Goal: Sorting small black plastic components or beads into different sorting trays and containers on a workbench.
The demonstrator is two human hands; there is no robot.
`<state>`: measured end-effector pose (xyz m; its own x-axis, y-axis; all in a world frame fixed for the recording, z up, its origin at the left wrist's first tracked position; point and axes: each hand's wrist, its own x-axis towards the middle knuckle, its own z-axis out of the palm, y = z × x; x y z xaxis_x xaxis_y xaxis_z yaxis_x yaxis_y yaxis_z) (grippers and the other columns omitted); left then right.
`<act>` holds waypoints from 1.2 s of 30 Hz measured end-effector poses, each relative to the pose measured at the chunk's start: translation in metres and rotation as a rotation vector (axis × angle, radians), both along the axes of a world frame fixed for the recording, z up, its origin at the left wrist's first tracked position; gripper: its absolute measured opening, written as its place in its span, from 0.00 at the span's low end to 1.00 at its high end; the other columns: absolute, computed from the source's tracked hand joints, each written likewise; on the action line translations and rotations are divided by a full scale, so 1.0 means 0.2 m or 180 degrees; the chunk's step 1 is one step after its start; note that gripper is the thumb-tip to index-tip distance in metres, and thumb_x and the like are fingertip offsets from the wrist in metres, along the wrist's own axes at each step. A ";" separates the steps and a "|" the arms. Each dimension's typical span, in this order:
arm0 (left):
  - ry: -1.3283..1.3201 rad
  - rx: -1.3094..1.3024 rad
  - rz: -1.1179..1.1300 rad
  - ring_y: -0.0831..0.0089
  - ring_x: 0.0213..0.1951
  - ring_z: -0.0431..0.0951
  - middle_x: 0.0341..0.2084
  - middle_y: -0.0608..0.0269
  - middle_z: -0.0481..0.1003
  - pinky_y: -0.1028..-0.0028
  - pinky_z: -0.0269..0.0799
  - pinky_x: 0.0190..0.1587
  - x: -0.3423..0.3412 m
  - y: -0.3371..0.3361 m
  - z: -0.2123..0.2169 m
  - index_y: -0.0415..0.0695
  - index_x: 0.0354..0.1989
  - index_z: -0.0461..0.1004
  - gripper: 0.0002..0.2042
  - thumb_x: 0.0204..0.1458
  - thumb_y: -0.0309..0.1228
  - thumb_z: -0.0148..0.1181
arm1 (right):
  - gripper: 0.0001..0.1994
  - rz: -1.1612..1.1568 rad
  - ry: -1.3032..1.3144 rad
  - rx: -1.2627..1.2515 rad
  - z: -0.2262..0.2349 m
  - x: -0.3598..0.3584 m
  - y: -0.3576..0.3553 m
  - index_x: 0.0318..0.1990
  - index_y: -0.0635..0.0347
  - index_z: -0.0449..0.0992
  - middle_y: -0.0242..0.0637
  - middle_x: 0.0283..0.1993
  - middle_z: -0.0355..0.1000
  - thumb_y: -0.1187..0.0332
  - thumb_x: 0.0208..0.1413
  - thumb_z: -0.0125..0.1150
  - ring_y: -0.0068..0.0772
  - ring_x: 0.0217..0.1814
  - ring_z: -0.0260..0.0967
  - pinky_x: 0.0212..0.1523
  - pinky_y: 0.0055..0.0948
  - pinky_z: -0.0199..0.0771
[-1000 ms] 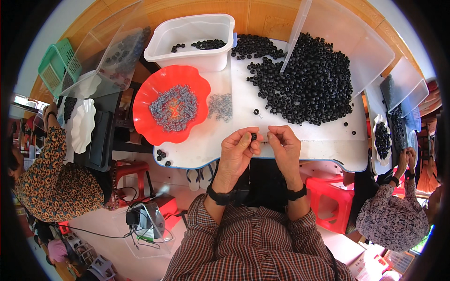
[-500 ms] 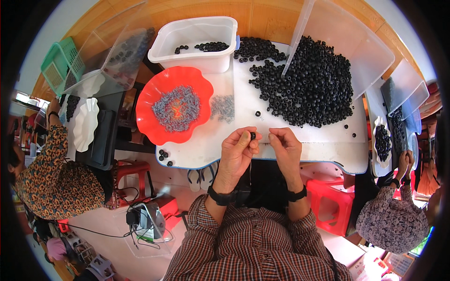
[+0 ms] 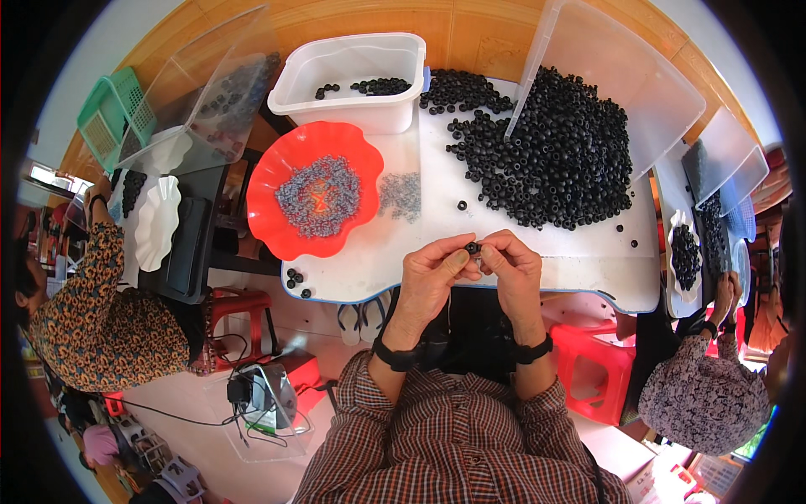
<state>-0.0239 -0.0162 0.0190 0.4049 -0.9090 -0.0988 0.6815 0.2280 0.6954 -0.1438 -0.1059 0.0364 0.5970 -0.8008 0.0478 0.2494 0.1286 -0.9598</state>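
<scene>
My left hand [image 3: 430,277] and my right hand [image 3: 512,267] meet over the near edge of the white table [image 3: 579,260]. Between their fingertips they pinch one small black ring [image 3: 472,248]. Beyond the hands lies a big heap of black rings [image 3: 562,160]. To the left stands a red scalloped bowl [image 3: 285,160] filled with small grey metal pieces [image 3: 317,195]. More grey pieces [image 3: 401,195] lie loose on the table beside it. A white tub [image 3: 353,71] at the back holds a few black rings.
A clear lid [image 3: 621,76] leans over the heap. Loose rings [image 3: 295,281] lie at the table's near left corner. A person in a patterned top [image 3: 101,319] sits left, another [image 3: 705,395] right. Red stools [image 3: 592,370] stand below the table.
The hands stay together at the table edge, still pinching the ring; the fingers shift only slightly.
</scene>
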 end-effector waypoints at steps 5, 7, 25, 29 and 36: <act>-0.0114 -0.0076 -0.0134 0.71 0.33 0.79 0.32 0.56 0.78 0.71 0.80 0.40 0.00 0.00 -0.01 0.34 0.52 0.73 0.13 0.60 0.22 0.54 | 0.03 0.0081 -0.0121 0.0119 -0.03 -0.02 -0.04 0.35 0.67 0.77 0.30 0.34 0.71 0.75 0.58 0.59 0.18 0.29 0.65 0.32 0.20 0.65; -0.0094 -0.0053 -0.0235 0.71 0.33 0.79 0.32 0.55 0.78 0.71 0.80 0.40 0.00 0.00 -0.01 0.34 0.52 0.73 0.13 0.60 0.23 0.54 | 0.03 0.0096 -0.0111 0.0132 -0.03 -0.03 -0.03 0.34 0.67 0.77 0.30 0.33 0.71 0.76 0.58 0.59 0.18 0.29 0.64 0.32 0.20 0.65; 0.0360 -0.0082 0.0643 0.73 0.34 0.77 0.34 0.55 0.76 0.75 0.78 0.37 0.40 -0.37 0.30 0.30 0.42 0.73 0.08 0.59 0.25 0.56 | 0.03 -0.1117 0.1260 -0.2553 -0.12 -0.01 -0.09 0.33 0.65 0.75 0.37 0.32 0.69 0.80 0.52 0.62 0.28 0.27 0.68 0.27 0.24 0.69; 0.0337 -0.0325 0.0976 0.70 0.37 0.77 0.35 0.53 0.76 0.74 0.79 0.39 0.59 -0.53 0.41 0.30 0.42 0.72 0.08 0.58 0.23 0.56 | 0.03 -0.1096 0.1204 -0.2450 -0.10 -0.01 -0.08 0.33 0.64 0.76 0.37 0.32 0.70 0.80 0.52 0.62 0.28 0.27 0.68 0.27 0.24 0.69; -0.0089 -0.0062 0.1453 0.70 0.36 0.78 0.35 0.53 0.76 0.73 0.78 0.41 0.62 -0.57 0.42 0.30 0.43 0.72 0.09 0.59 0.24 0.56 | 0.03 -0.1084 0.1173 -0.2398 -0.10 -0.02 -0.08 0.33 0.64 0.76 0.37 0.32 0.70 0.80 0.52 0.63 0.29 0.26 0.68 0.27 0.25 0.69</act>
<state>0.0993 -0.1306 0.1026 0.7667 -0.6385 -0.0667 0.4892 0.5139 0.7047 -0.1471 -0.1222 0.0162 0.4146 -0.7709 0.4836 -0.1807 -0.5906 -0.7865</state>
